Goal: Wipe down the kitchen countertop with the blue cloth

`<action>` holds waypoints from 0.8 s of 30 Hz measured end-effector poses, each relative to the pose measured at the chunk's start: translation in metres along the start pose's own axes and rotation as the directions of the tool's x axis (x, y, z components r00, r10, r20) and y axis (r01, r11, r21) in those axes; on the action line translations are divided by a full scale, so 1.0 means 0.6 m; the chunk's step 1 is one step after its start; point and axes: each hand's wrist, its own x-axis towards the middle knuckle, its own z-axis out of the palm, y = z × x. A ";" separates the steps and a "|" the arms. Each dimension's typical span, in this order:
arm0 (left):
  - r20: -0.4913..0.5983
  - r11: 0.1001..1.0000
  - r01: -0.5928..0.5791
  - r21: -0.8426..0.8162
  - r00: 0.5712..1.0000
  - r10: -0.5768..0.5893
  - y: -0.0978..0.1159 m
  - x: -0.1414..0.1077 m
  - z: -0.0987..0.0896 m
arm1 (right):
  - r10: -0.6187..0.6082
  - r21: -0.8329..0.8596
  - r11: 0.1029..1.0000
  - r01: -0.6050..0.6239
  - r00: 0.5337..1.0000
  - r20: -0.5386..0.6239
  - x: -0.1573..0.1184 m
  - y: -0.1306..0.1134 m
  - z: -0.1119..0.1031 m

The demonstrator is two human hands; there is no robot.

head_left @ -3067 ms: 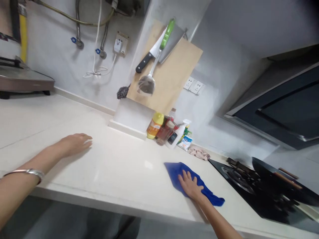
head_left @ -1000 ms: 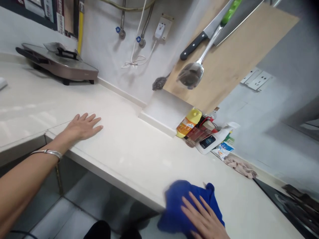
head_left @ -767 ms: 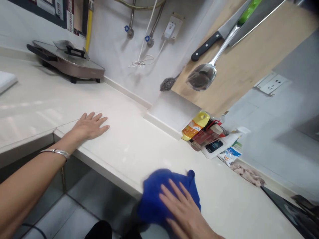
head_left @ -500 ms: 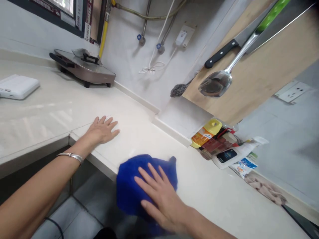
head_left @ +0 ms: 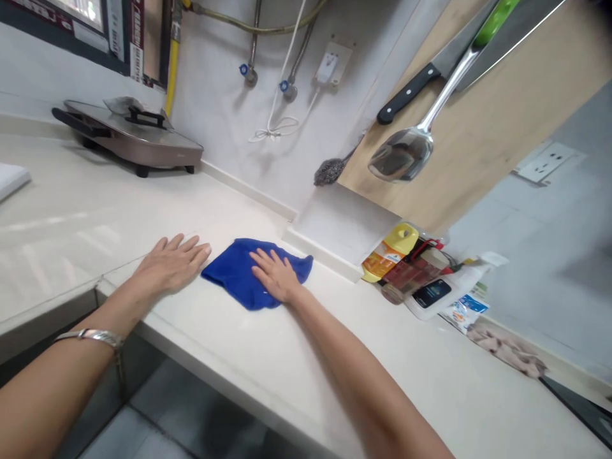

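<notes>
I log the right hand (head_left: 273, 275) open, pressed flat on a blue cloth (head_left: 228, 273). The left hand (head_left: 171, 262) lies spread on the counter (head_left: 95, 217), just beside the cloth.

Worn on the person's head, the one camera looks forward and down, rolled sideways, from close above a pale stone countertop (head_left: 143, 210), facing the wall (head_left: 215, 83) behind it
</notes>
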 end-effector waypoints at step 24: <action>-0.034 0.998 -0.018 0.054 0.999 0.020 -0.015 0.012 -0.003 | 0.526 -0.040 0.846 -0.532 0.844 -0.102 -0.330 0.313 -0.022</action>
